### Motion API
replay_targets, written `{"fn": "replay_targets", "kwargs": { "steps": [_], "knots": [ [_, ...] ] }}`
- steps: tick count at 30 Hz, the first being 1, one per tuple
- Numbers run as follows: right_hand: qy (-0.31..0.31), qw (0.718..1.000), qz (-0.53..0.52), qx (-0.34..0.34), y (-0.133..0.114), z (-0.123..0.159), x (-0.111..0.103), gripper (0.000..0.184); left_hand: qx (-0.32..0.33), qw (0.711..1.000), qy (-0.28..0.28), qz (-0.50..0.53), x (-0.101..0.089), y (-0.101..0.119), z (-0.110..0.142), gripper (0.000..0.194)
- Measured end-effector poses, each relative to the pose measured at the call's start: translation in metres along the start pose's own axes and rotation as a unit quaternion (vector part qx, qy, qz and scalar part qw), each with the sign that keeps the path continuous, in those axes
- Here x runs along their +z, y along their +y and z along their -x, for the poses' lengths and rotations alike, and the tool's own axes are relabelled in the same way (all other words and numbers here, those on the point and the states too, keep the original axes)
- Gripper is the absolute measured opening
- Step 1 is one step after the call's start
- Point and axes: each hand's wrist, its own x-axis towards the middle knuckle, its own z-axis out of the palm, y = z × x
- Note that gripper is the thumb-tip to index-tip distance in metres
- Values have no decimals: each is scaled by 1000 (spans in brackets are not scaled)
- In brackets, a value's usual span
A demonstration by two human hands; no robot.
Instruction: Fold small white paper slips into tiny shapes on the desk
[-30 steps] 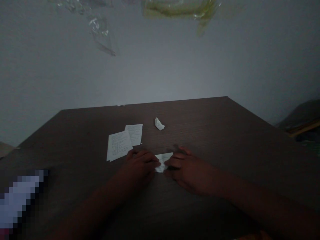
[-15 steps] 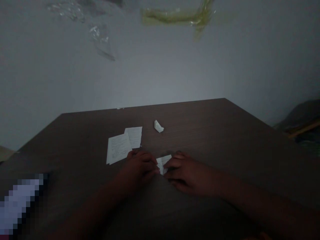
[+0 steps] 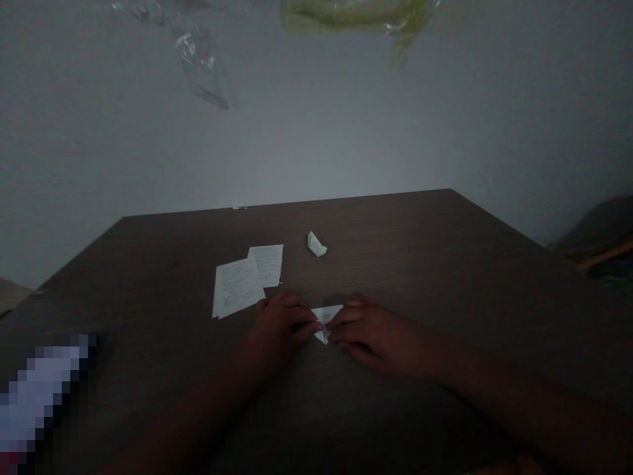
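- Head view, the only one: a small folded paper (image 3: 328, 312) lies on the near part of the table (image 3: 420, 264), between the person's hands, its lower end narrowing to a point.
- The left hand (image 3: 287, 321) has its grip closed on the paper's left side, thumb and fingers close together, likely to keep that side from sliding.
- The right hand (image 3: 378, 336) rests its fingertips on the right side; in this dim light I cannot tell whether its grip pinches the paper or only presses down. Bearing from both sides probably keeps so light a piece flat and steady.
- Just beyond the left hand lie loose printed sheets (image 3: 240, 287), overlapping and flat, perhaps set aside to leave working room. Whether a finger touches the nearest corner is unclear.
- Farther back, apart from both hands, sits another folded piece (image 3: 316, 245), its upper end pointed.
- A pixelated object (image 3: 44, 389) lies at the table's left, too obscured to name; tape (image 3: 346, 16) clings to the wall (image 3: 321, 132) behind.
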Motion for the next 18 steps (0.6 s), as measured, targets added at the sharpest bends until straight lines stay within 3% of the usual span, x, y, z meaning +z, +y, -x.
{"fn": "replay_targets", "kwargs": {
  "steps": [6, 18],
  "knots": [
    [-14, 998, 52, -16, -3, 0, -1, 29, -1, 1000, 4, -14, 1, 2, -1, 11],
    [-31, 986, 160, -35, -12, -2, 7, 20, -7, 999, 26, -37, 5, 2, -1, 4]
  ]
}}
